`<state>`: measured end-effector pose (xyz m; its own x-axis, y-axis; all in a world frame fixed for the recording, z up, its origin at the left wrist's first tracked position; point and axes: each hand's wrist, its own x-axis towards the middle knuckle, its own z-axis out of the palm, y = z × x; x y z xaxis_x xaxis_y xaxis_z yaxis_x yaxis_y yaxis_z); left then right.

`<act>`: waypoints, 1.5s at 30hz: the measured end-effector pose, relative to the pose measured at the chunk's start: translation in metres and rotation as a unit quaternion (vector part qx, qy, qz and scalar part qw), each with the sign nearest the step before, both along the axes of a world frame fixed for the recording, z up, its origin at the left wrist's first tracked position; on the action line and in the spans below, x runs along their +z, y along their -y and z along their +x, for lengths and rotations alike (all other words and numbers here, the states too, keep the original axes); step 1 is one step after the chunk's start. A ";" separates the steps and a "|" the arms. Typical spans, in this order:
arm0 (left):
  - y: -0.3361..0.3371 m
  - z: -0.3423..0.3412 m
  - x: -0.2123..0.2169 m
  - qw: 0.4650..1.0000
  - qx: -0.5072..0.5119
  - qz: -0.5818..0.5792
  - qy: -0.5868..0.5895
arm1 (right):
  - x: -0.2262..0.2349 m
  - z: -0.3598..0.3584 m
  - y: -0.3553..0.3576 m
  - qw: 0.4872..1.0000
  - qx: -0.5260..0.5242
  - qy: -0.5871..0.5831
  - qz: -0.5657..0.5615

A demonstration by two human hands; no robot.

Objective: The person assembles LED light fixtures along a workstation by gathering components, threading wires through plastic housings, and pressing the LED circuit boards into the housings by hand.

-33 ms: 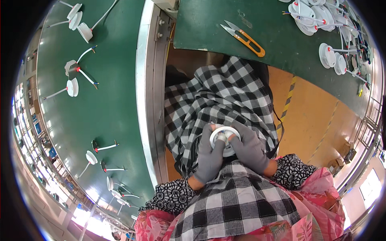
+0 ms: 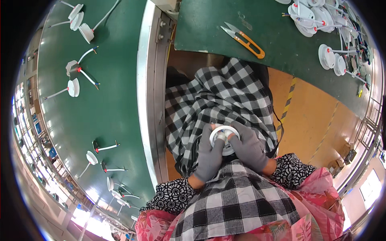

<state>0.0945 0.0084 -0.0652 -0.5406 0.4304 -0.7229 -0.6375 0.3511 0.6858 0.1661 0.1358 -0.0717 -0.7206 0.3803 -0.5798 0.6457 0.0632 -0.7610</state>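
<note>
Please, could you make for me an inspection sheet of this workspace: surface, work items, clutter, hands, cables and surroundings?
Surface: green bench at left, edged by a metal rail; second green tabletop ahead, extending right.
Work items: round white housing held above black-and-white checked cloth; its inside is partly hidden by the thumbs.
Clutter: orange-handled snips, blades apart, on the second tabletop; heaped white housings at its right.
Hands: left hand and right hand, grey-gloved, both gripping the housing.
Cables: white cables on the left bench, several with bare-looking or coloured wire ends.
Surroundings: orange floor with striped tape; cardboard boxes at far right.
</note>
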 end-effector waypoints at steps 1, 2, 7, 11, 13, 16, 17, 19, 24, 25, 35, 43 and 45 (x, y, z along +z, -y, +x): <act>-0.002 -0.001 -0.003 0.999 0.019 -0.001 0.029 | -0.003 -0.006 -0.005 0.997 0.015 0.035 -0.063; -0.003 -0.003 -0.003 1.000 0.019 0.000 0.024 | -0.005 -0.005 -0.003 0.999 0.010 0.037 -0.021; -0.003 -0.009 0.010 1.000 0.009 0.014 0.026 | 0.001 0.002 -0.005 0.995 0.041 -0.050 0.080; 0.001 -0.009 0.009 1.000 0.001 0.012 0.018 | 0.015 -0.014 -0.020 0.996 0.053 0.002 -0.065; 0.002 -0.005 0.006 1.000 0.000 0.015 0.007 | 0.012 -0.013 -0.018 0.994 0.064 0.012 -0.092; 0.001 -0.009 0.004 0.998 0.012 0.025 0.056 | 0.003 -0.012 -0.010 0.998 0.041 0.024 -0.043; 0.003 -0.009 -0.001 0.998 0.017 0.022 0.064 | 0.001 -0.013 -0.012 0.998 0.041 0.019 -0.041; 0.004 -0.008 -0.003 0.998 0.017 0.022 0.049 | -0.004 -0.012 -0.014 0.997 0.069 -0.031 0.000; 0.003 -0.016 0.005 0.991 0.075 0.028 0.109 | 0.008 -0.002 -0.038 0.975 0.125 -0.039 -0.180; 0.003 -0.018 0.005 0.991 0.076 0.028 0.110 | 0.009 -0.003 -0.039 0.975 0.125 -0.037 -0.180; 0.005 -0.028 0.012 0.997 0.042 0.011 0.066 | 0.012 -0.005 -0.042 0.955 0.185 -0.023 -0.229; 0.009 -0.029 0.007 0.999 0.001 0.013 0.045 | 0.016 -0.009 -0.038 0.965 0.190 -0.077 -0.164; 0.010 -0.030 0.007 0.999 -0.014 -0.006 0.040 | 0.021 -0.014 -0.039 0.963 0.206 -0.032 -0.172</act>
<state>0.0648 -0.0020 -0.0584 -0.4692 0.4349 -0.7686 -0.6795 0.3781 0.6288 0.1521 0.1748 -0.0510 -0.8073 -0.1525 -0.5702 0.5710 0.0422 -0.8198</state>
